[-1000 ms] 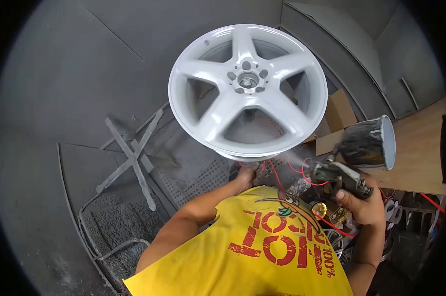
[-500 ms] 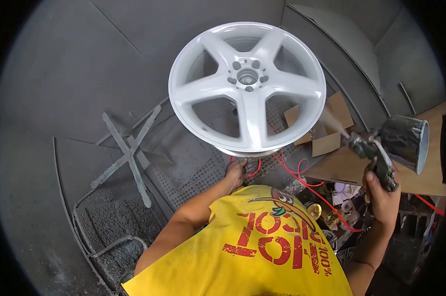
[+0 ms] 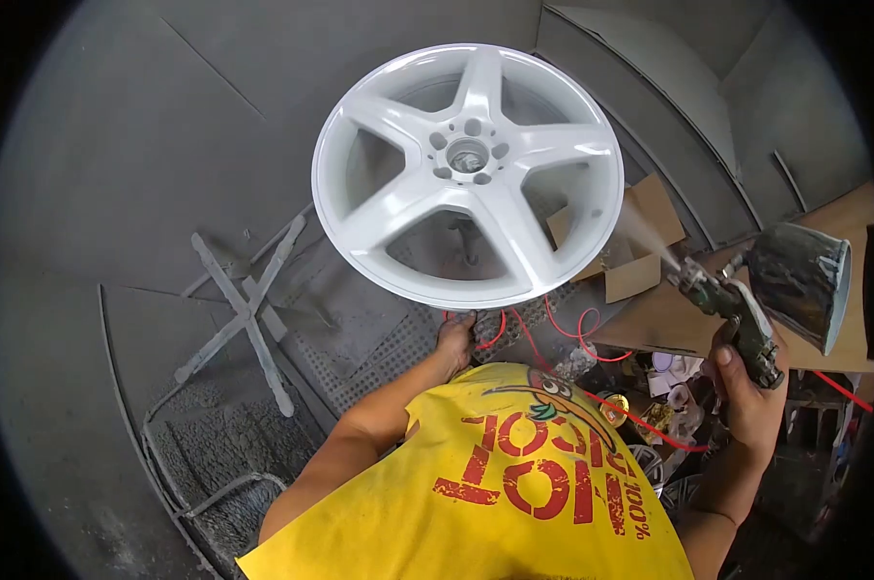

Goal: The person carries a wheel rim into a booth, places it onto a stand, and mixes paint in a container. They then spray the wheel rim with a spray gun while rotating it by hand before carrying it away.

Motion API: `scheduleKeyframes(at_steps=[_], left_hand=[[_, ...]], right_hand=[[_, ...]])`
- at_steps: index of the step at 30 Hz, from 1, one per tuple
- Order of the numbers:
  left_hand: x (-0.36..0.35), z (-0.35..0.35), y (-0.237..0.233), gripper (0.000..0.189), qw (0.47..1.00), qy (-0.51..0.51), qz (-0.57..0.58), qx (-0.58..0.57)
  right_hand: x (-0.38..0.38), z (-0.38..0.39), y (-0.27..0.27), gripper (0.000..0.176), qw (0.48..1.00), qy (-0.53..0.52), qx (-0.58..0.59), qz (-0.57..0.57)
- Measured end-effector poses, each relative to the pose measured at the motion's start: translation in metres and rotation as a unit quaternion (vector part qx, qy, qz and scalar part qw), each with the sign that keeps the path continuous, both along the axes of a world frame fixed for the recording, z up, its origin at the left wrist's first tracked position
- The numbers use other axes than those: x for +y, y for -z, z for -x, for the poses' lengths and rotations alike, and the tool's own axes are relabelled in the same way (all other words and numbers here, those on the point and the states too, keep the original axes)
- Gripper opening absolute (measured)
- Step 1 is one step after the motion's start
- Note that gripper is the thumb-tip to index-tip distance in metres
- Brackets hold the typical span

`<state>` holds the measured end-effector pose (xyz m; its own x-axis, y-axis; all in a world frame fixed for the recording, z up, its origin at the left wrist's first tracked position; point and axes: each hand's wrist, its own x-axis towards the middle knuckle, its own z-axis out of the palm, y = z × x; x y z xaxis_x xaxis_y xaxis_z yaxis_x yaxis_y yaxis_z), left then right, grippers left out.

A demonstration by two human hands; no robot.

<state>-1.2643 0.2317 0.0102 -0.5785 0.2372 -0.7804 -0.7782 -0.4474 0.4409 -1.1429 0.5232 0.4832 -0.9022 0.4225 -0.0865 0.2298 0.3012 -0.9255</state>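
A white five-spoke wheel rim [image 3: 500, 217] with a glossy face stands raised in front of me, tilted toward me. My left hand [image 3: 454, 340] is just beneath its lower edge, fingers curled; what they grip is hidden by the rim. In my right hand [image 3: 749, 382] is a spray gun [image 3: 732, 314], its nozzle pointed left at the rim's right side. A pale mist comes from the nozzle toward the rim. On the gun sits a dark, paint-stained cup [image 3: 795, 285] with a light edge.
A cardboard box [image 3: 635, 280] stands behind the mist, beside a brown board [image 3: 650, 324]. Red hose [image 3: 606, 358] loops below the rim and past my right arm. Clutter [image 3: 674, 401] lies lower right. A grey cross-shaped stand [image 3: 248, 314] is at left, near grey walls [image 3: 147, 126].
The wheel rim has turned, so its spokes point in other directions. The view has shifted slightly. My right hand keeps the spray gun at about the same place, still spraying.
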Motion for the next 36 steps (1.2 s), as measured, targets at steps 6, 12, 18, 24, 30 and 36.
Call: scheduleKeyframes(at_steps=[6,12,18,24,30,36], left_hand=[[0.000,-0.002,-0.017,0.024,1.000,-0.004,-0.016,-0.001],[0.010,-0.002,-0.065,0.028,0.998,-0.018,0.054,-0.036],[-0.001,-0.005,-0.046,0.012,0.999,-0.030,0.022,0.005],[-0.009,0.000,-0.067,0.020,0.995,0.066,0.064,-0.026],[-0.018,-0.002,-0.023,0.025,0.997,0.073,-0.025,0.015],[-0.022,0.009,-0.032,0.024,0.993,0.106,-0.003,-0.042]], right_hand=[[0.001,-0.015,-0.003,0.068,0.993,-0.076,-0.050,0.072],[0.004,-0.008,0.007,0.053,0.999,0.018,0.002,-0.044],[0.026,-0.026,0.024,0.032,0.991,0.046,-0.115,-0.053],[-0.020,-0.011,0.023,0.055,0.966,-0.094,-0.182,0.156],[-0.063,0.032,0.034,0.052,0.962,-0.206,-0.089,0.155],[-0.070,0.048,0.062,0.046,1.000,0.000,0.025,0.011]])
